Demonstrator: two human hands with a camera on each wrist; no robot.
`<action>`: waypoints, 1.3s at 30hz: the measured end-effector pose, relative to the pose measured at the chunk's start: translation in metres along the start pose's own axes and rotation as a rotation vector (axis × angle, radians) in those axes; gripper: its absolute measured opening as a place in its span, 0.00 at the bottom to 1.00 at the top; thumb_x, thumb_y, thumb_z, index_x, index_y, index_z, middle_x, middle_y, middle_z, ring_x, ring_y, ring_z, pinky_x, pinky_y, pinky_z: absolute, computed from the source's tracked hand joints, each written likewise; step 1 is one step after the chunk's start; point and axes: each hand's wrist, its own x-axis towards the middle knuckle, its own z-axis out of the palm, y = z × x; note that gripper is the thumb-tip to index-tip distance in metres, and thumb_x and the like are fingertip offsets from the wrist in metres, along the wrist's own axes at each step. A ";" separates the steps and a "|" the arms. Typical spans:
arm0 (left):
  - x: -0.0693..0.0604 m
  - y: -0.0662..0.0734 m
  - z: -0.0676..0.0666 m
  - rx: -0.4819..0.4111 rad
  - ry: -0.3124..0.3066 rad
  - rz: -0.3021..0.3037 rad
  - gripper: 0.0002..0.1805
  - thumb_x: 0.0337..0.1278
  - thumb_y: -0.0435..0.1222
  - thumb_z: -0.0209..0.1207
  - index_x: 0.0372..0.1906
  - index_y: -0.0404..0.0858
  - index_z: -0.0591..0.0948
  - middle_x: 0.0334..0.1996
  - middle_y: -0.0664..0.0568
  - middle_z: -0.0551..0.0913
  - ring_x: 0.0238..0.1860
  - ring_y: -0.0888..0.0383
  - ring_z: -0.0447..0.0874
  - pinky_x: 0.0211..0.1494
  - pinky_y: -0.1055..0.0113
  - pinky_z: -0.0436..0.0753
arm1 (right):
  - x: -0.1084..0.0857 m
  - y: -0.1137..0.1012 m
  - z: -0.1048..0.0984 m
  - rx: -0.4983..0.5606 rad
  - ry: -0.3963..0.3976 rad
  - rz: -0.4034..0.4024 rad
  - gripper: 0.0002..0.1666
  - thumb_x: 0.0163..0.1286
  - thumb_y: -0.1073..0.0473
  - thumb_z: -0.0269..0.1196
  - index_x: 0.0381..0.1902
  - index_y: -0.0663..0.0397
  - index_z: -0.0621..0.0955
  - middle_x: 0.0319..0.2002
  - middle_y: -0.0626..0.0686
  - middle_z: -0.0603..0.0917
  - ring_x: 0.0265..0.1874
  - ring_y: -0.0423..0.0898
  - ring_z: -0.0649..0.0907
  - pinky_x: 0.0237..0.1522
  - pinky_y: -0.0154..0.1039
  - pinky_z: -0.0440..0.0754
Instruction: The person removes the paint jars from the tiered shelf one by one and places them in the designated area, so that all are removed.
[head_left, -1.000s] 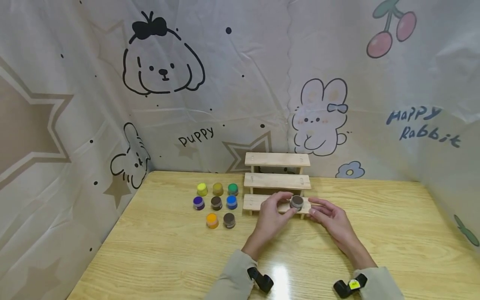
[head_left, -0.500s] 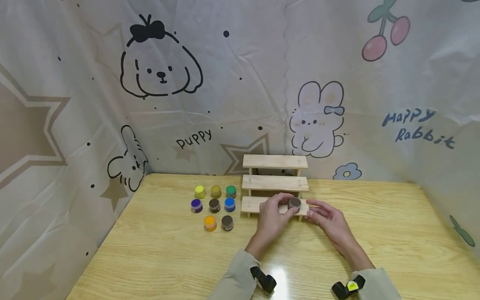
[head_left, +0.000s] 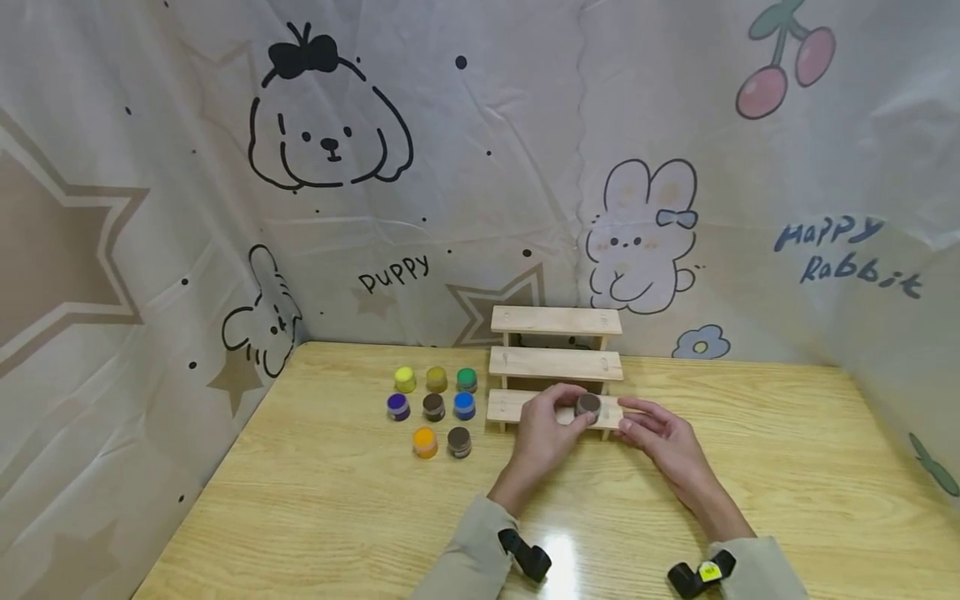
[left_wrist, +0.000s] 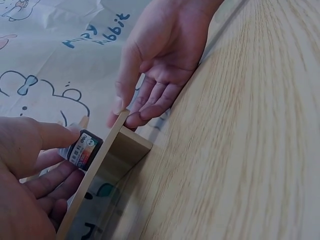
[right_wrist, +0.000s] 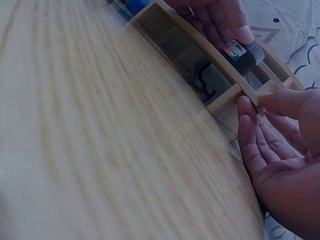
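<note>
A small dark paint jar (head_left: 588, 407) with a printed label stands on the lowest step of a three-tier wooden display stand (head_left: 557, 364), near its right end. My left hand (head_left: 546, 429) holds this jar between thumb and fingers; its thumb lies against the jar (left_wrist: 84, 150) in the left wrist view. At the right end of that step, my right hand (head_left: 667, 446) pinches the board's edge (right_wrist: 252, 96), thumb on one face and fingers on the other, as the right wrist view makes plain.
Left of the stand, several paint jars form rows on the wooden table (head_left: 337, 517), among them yellow (head_left: 405, 380), green (head_left: 467, 380), blue (head_left: 464, 406), purple (head_left: 398, 407) and orange (head_left: 425, 442). A printed curtain (head_left: 480, 167) hangs behind the table.
The jar has shifted slightly left along the lowest step, in my left hand's hold. My right hand keeps its place at the step's end. The head view sways a little.
</note>
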 end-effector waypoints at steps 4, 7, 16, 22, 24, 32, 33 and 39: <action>-0.001 0.000 -0.001 -0.011 -0.007 0.000 0.16 0.58 0.36 0.74 0.50 0.42 0.86 0.43 0.58 0.88 0.47 0.59 0.85 0.58 0.60 0.81 | 0.000 0.002 -0.001 0.000 -0.002 -0.004 0.30 0.77 0.60 0.63 0.71 0.68 0.71 0.53 0.56 0.86 0.46 0.41 0.87 0.52 0.39 0.86; -0.003 0.000 -0.003 -0.016 -0.005 0.002 0.16 0.57 0.35 0.74 0.50 0.41 0.86 0.42 0.57 0.88 0.46 0.60 0.85 0.58 0.61 0.81 | 0.000 0.003 -0.002 -0.001 -0.004 -0.010 0.30 0.77 0.60 0.63 0.71 0.68 0.71 0.54 0.57 0.86 0.47 0.41 0.87 0.53 0.39 0.86; -0.010 0.001 -0.012 -0.072 0.000 0.017 0.15 0.57 0.34 0.74 0.50 0.42 0.86 0.42 0.56 0.88 0.45 0.62 0.85 0.50 0.64 0.85 | 0.001 0.003 -0.001 0.022 -0.014 -0.016 0.31 0.76 0.60 0.63 0.71 0.68 0.71 0.52 0.53 0.87 0.46 0.41 0.88 0.52 0.40 0.86; -0.014 0.003 -0.025 -0.107 -0.006 0.050 0.16 0.58 0.34 0.73 0.51 0.41 0.86 0.44 0.54 0.88 0.46 0.60 0.86 0.48 0.64 0.87 | 0.000 0.002 -0.001 0.015 -0.014 -0.024 0.31 0.76 0.60 0.63 0.70 0.69 0.71 0.53 0.57 0.86 0.46 0.41 0.88 0.51 0.39 0.86; -0.016 0.004 -0.031 -0.106 -0.005 0.068 0.16 0.59 0.35 0.73 0.52 0.40 0.85 0.44 0.53 0.88 0.47 0.58 0.86 0.50 0.60 0.87 | 0.000 0.002 -0.001 0.011 -0.013 -0.022 0.31 0.77 0.60 0.63 0.71 0.69 0.70 0.53 0.56 0.86 0.46 0.41 0.88 0.51 0.39 0.86; -0.025 0.010 -0.064 -0.098 0.000 0.120 0.17 0.58 0.35 0.73 0.52 0.40 0.85 0.45 0.54 0.87 0.50 0.56 0.84 0.57 0.55 0.82 | 0.000 0.000 0.000 0.010 -0.004 -0.011 0.30 0.76 0.61 0.64 0.71 0.68 0.71 0.52 0.55 0.87 0.46 0.41 0.88 0.52 0.39 0.86; -0.026 0.010 -0.068 -0.107 0.000 0.120 0.17 0.58 0.34 0.73 0.52 0.40 0.85 0.45 0.54 0.87 0.50 0.56 0.84 0.57 0.54 0.82 | -0.001 0.000 0.000 0.007 -0.007 -0.012 0.30 0.76 0.61 0.63 0.71 0.69 0.70 0.53 0.57 0.86 0.46 0.41 0.88 0.52 0.39 0.86; -0.033 0.008 -0.091 -0.147 0.012 0.143 0.17 0.57 0.34 0.74 0.51 0.41 0.85 0.45 0.53 0.87 0.50 0.53 0.84 0.58 0.49 0.83 | -0.002 -0.001 -0.001 0.004 -0.009 -0.014 0.31 0.77 0.61 0.62 0.72 0.68 0.70 0.56 0.62 0.84 0.46 0.41 0.87 0.52 0.39 0.86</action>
